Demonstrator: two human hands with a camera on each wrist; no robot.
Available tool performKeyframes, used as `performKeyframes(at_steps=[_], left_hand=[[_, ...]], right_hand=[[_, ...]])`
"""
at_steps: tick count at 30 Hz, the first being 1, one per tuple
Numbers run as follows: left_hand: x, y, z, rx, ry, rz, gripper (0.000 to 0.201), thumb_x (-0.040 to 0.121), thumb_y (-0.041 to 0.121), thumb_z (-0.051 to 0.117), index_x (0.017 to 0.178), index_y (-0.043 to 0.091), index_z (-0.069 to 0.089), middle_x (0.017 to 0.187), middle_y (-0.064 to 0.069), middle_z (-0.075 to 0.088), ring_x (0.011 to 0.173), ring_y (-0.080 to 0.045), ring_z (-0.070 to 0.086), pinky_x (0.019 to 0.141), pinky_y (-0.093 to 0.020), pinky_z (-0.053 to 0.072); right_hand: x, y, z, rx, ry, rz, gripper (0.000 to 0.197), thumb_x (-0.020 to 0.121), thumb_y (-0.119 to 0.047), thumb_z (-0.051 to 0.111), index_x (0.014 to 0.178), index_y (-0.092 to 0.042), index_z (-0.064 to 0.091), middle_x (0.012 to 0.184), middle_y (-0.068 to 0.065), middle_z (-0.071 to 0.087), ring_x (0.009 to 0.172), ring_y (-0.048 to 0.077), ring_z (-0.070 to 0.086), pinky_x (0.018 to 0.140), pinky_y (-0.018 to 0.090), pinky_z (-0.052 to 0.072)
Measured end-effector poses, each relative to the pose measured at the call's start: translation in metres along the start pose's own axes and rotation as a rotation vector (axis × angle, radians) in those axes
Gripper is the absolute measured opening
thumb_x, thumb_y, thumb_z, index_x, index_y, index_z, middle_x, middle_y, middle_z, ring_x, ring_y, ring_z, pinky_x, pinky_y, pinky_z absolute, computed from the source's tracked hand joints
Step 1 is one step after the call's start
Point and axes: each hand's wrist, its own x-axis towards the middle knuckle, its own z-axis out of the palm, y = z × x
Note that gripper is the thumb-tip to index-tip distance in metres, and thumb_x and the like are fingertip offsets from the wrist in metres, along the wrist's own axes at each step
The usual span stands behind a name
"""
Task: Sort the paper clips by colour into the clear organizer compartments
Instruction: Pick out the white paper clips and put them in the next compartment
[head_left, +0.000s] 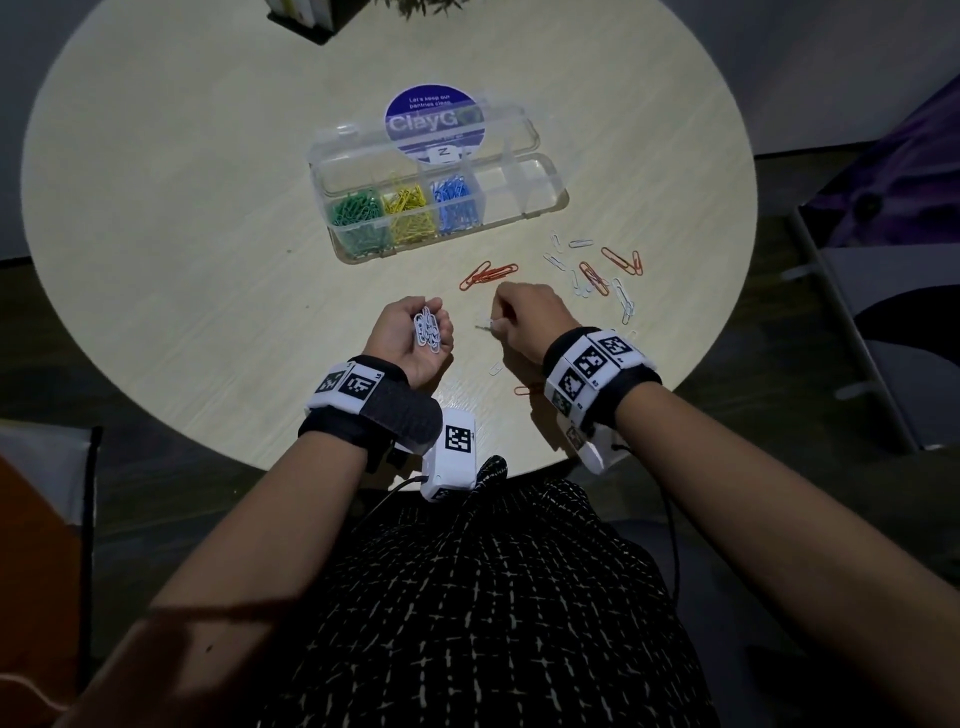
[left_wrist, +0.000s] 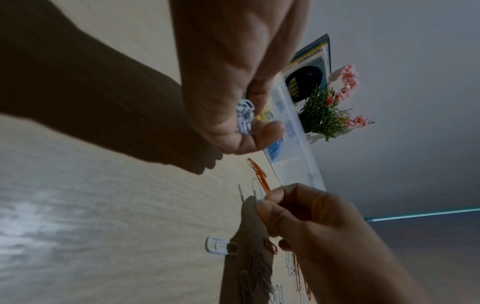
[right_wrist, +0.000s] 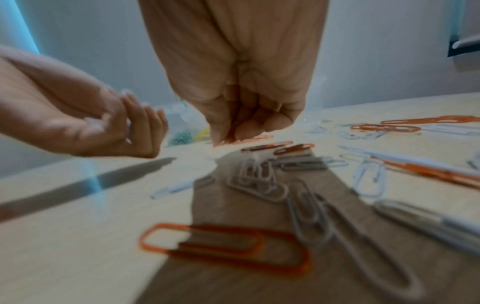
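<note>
While the round pale wood-grain tabletop (head_left: 171, 218) carries everything, the largest thing on it is the clear organizer (head_left: 441, 200), a long see-through plastic box lying with its hinged lid folded back flat behind it. Thin clear dividers split it into compartments in a row. From its left end, 1 holds green clips (head_left: 356, 208), the next yellow clips (head_left: 408, 205), the next blue clips (head_left: 454, 200); the compartments at the right end look bare. A round purple sticker (head_left: 434, 122) on the tabletop shows through the lid.

Nearer the person, loose clips are scattered to the right of the organizer's front: a small cluster of orange clips (head_left: 488, 274) just ahead of the right hand, and a mixed spread of orange and white clips (head_left: 597, 273) further right. 1 white clip (head_left: 495, 369) and 1 orange clip (head_left: 527, 389) lie close to the right wrist.

The left hand (head_left: 410, 335) is palm up above the tabletop, its fingers cupped round a bundle of white clips (head_left: 428, 330) in a loose grip. The right hand (head_left: 524, 319) is knuckles up, fingers curled, its grip a pinch on a single white clip (left_wrist: 255, 188) at the fingertips (left_wrist: 275, 193), low over the tabletop.
</note>
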Motion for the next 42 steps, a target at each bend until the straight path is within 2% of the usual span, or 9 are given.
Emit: performKeyframes(at_steps=[6, 11, 15, 19, 23, 29, 32, 35, 42], left_hand=[[-0.001, -0.003, 0.005, -0.009, 0.004, -0.001, 0.032, 0.098, 0.012, 0.030, 0.075, 0.006, 0.050, 0.055, -0.004, 0.051, 0.046, -0.010, 0.051, 0.041, -0.012, 0.041], [-0.002, -0.004, 0.013, -0.027, -0.013, 0.005, 0.030, 0.098, 0.009, 0.031, 0.078, 0.004, 0.053, 0.048, -0.006, 0.057, 0.035, -0.012, 0.057, 0.044, -0.014, 0.047], [0.002, -0.006, 0.019, -0.015, 0.008, 0.027, 0.033, 0.101, 0.016, 0.030, 0.078, 0.006, 0.051, 0.073, -0.005, 0.051, 0.061, -0.012, 0.054, 0.044, -0.014, 0.048], [0.006, -0.009, 0.026, -0.001, 0.042, 0.053, 0.036, 0.102, 0.018, 0.028, 0.076, 0.007, 0.050, 0.076, -0.005, 0.051, 0.068, -0.013, 0.052, 0.044, -0.015, 0.050], [0.010, -0.017, 0.037, -0.007, 0.038, 0.058, 0.036, 0.102, 0.017, 0.028, 0.077, 0.005, 0.051, 0.077, -0.008, 0.055, 0.072, -0.016, 0.054, 0.062, -0.022, 0.050], [0.021, -0.034, 0.064, -0.110, -0.061, -0.018, 0.039, 0.101, 0.025, 0.027, 0.078, 0.003, 0.050, 0.063, -0.010, 0.058, 0.054, -0.015, 0.057, 0.043, -0.018, 0.051], [0.023, -0.032, 0.074, 0.021, -0.048, -0.025, 0.042, 0.101, 0.031, 0.029, 0.064, 0.015, 0.039, 0.034, 0.002, 0.043, 0.025, -0.007, 0.041, 0.031, -0.008, 0.031], [0.026, -0.026, 0.079, 0.056, -0.072, -0.041, 0.044, 0.101, 0.033, 0.029, 0.059, 0.020, 0.032, 0.030, 0.005, 0.032, 0.020, -0.006, 0.028, 0.026, -0.008, 0.017], [0.029, -0.024, 0.089, 0.049, -0.089, 0.043, 0.046, 0.103, 0.036, 0.027, 0.060, 0.020, 0.029, 0.028, 0.005, 0.029, 0.019, -0.004, 0.024, 0.023, -0.014, 0.013]], right_hand=[[-0.021, 0.007, 0.007, -0.244, -0.159, -0.121, 0.027, 0.090, -0.005, 0.049, 0.116, -0.011, 0.054, 0.113, 0.007, 0.064, 0.109, 0.028, 0.055, 0.098, 0.036, 0.035], [-0.028, 0.011, 0.015, -0.353, -0.099, -0.161, 0.022, 0.090, -0.005, 0.047, 0.110, -0.008, 0.056, 0.116, 0.009, 0.057, 0.113, 0.029, 0.049, 0.095, 0.040, 0.034], [-0.028, 0.015, 0.017, -0.337, -0.042, -0.175, 0.020, 0.090, -0.009, 0.049, 0.109, -0.007, 0.056, 0.115, 0.010, 0.056, 0.112, 0.030, 0.048, 0.092, 0.038, 0.036], [-0.028, 0.020, 0.011, -0.130, 0.008, -0.093, 0.011, 0.085, -0.008, 0.051, 0.092, -0.006, 0.060, 0.099, 0.013, 0.065, 0.097, 0.031, 0.057, 0.083, 0.033, 0.042], [-0.020, 0.025, -0.008, 0.281, 0.200, 0.041, 0.015, 0.079, -0.003, 0.057, 0.068, -0.012, 0.053, 0.073, 0.008, 0.058, 0.076, 0.022, 0.053, 0.067, 0.027, 0.042], [-0.010, 0.019, -0.044, 0.469, 0.233, -0.067, 0.021, 0.075, -0.012, 0.073, 0.067, -0.012, 0.054, 0.058, -0.004, 0.053, 0.060, 0.015, 0.053, 0.058, 0.022, 0.045], [0.008, 0.040, -0.058, 0.485, 0.331, 0.025, 0.008, 0.079, -0.009, 0.066, 0.074, -0.005, 0.061, 0.071, 0.006, 0.059, 0.072, 0.019, 0.055, 0.073, 0.032, 0.049], [0.026, 0.062, -0.064, 0.328, 0.290, 0.125, 0.011, 0.085, -0.005, 0.049, 0.079, -0.008, 0.058, 0.087, 0.014, 0.064, 0.084, 0.026, 0.052, 0.074, 0.031, 0.044], [0.056, 0.069, -0.048, -0.002, 0.133, 0.078, 0.018, 0.091, -0.014, 0.052, 0.102, -0.002, 0.060, 0.110, 0.017, 0.063, 0.103, 0.034, 0.058, 0.085, 0.037, 0.045]])
